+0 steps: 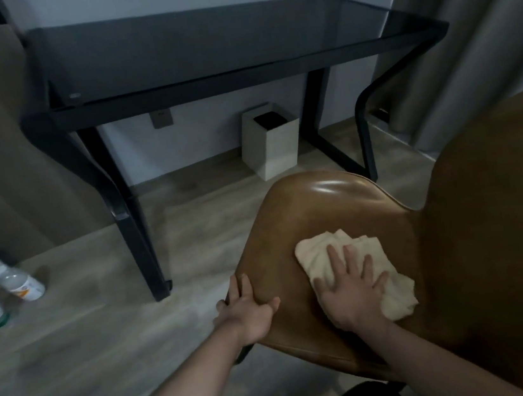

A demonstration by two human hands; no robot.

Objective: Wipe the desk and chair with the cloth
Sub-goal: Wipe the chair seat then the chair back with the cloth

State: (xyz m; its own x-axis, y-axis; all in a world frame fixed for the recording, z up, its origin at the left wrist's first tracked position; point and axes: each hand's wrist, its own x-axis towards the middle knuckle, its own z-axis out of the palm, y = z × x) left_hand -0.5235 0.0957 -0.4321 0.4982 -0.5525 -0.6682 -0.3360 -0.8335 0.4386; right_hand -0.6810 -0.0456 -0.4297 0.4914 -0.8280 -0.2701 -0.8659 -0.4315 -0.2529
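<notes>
Head view: R hand (pixel 348 289), fingers spread flat, is pressing the cream cloth (pixel 356 271) onto the brown chair (pixel 296 223) seat; cloth is lying crumpled toward the seat's rear, near the backrest. L hand (pixel 248 309) is gripping the seat's left edge w/ thumb on top, fingers curling over the rim. Dark glass desk (pixel 200 46) is standing beyond the chair, w/ a white bin (pixel 271 143) under it and bottles (pixel 22 287) lying on the floor at far left.
</notes>
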